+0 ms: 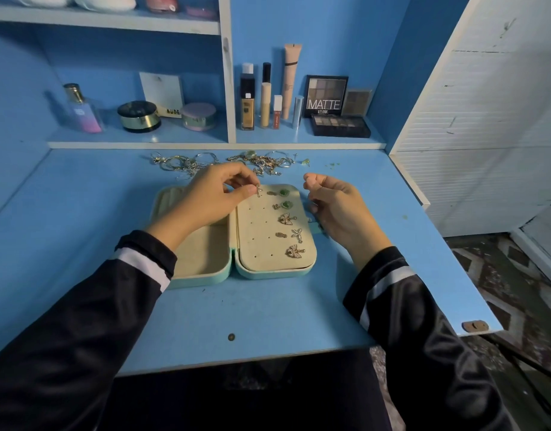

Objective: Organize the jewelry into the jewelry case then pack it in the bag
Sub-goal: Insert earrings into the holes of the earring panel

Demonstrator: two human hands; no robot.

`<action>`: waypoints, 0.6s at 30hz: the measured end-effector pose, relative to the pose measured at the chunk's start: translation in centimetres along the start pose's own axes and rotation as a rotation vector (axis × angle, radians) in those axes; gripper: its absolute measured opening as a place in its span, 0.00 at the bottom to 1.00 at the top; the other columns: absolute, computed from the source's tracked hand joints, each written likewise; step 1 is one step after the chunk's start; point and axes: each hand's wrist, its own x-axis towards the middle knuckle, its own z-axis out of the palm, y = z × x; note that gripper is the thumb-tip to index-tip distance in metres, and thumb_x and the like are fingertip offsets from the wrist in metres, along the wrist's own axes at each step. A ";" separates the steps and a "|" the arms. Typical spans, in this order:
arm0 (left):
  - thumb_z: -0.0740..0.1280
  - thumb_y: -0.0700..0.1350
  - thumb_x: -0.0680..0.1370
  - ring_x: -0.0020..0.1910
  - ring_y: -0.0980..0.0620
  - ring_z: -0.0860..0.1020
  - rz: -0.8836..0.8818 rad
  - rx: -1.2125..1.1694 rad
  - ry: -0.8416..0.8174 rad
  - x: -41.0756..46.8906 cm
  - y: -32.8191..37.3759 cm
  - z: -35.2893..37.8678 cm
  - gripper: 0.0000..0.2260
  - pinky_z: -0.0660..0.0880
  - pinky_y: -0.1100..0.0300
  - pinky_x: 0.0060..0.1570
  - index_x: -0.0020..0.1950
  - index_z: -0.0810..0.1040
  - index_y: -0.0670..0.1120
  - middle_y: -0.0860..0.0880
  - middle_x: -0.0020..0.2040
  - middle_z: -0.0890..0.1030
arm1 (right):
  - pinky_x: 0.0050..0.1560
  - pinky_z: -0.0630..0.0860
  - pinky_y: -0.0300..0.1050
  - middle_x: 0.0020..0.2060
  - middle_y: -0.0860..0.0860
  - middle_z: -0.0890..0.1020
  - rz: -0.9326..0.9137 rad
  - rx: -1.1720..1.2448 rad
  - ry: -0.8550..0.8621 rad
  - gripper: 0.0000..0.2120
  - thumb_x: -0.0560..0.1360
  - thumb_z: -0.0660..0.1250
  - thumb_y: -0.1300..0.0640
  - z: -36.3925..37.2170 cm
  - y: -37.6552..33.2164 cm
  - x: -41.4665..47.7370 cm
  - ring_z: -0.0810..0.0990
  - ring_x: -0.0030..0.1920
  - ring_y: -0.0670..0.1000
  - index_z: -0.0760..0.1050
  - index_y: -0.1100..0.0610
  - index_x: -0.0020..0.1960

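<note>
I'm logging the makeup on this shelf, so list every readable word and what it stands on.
"MATTE": on the upright eyeshadow palette.
"NUDE": at the lower edge of the white box.
Too small or blurred to read: the line under MATTE, and the labels on the foundation bottle, lip gloss tube and perfume bottle.

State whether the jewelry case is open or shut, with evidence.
Open. The jewelry case lies spread flat, both cream halves facing up; earrings sit pinned on the right half.
</note>
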 end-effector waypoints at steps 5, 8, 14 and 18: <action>0.69 0.42 0.77 0.49 0.57 0.79 0.001 0.034 0.005 0.0 -0.1 0.1 0.04 0.71 0.68 0.46 0.48 0.80 0.51 0.57 0.47 0.82 | 0.29 0.66 0.34 0.37 0.50 0.74 -0.014 -0.101 0.010 0.11 0.80 0.60 0.67 -0.2 0.0 0.2 0.68 0.31 0.46 0.75 0.59 0.41; 0.69 0.42 0.78 0.48 0.57 0.78 -0.005 0.057 0.006 0.0 -0.1 0.1 0.05 0.70 0.66 0.44 0.48 0.80 0.52 0.58 0.47 0.81 | 0.28 0.66 0.34 0.34 0.51 0.73 -0.027 -0.196 0.011 0.11 0.80 0.60 0.67 0.0 0.3 0.3 0.68 0.30 0.47 0.75 0.59 0.41; 0.69 0.41 0.77 0.47 0.55 0.78 -0.013 0.042 -0.002 -0.1 -0.3 0.0 0.06 0.74 0.61 0.46 0.47 0.80 0.53 0.57 0.46 0.81 | 0.26 0.65 0.39 0.39 0.59 0.76 -0.053 -0.389 0.068 0.08 0.80 0.62 0.62 0.3 0.4 0.4 0.69 0.32 0.54 0.76 0.59 0.43; 0.69 0.42 0.77 0.46 0.57 0.78 -0.015 0.050 -0.005 -0.1 -0.2 0.0 0.06 0.72 0.64 0.44 0.47 0.80 0.53 0.56 0.46 0.81 | 0.27 0.68 0.39 0.36 0.55 0.78 -0.110 -0.506 0.119 0.06 0.79 0.65 0.62 0.5 0.6 0.4 0.72 0.31 0.51 0.78 0.59 0.44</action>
